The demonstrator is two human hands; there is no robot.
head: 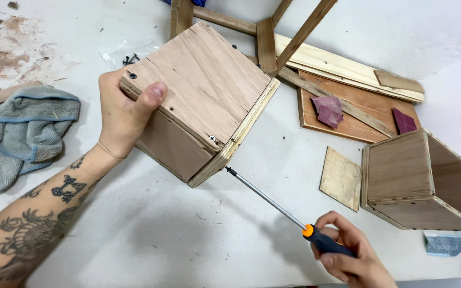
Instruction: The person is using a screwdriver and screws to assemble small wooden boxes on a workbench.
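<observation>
The plywood box (pixel 198 101) sits tilted on the white bench (pixel 150 229), with a grey cloth (pixel 25 128) far to its left. The left hand (pixel 124 109) grips its left corner. Right of the box, below it, the right hand (pixel 348 256) closes around a screwdriver (pixel 281 205); a second, open box (pixel 420 181) lies further right.

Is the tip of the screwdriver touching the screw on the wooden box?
No, the screwdriver tip hangs below the wooden box, apart from the screw.
</observation>
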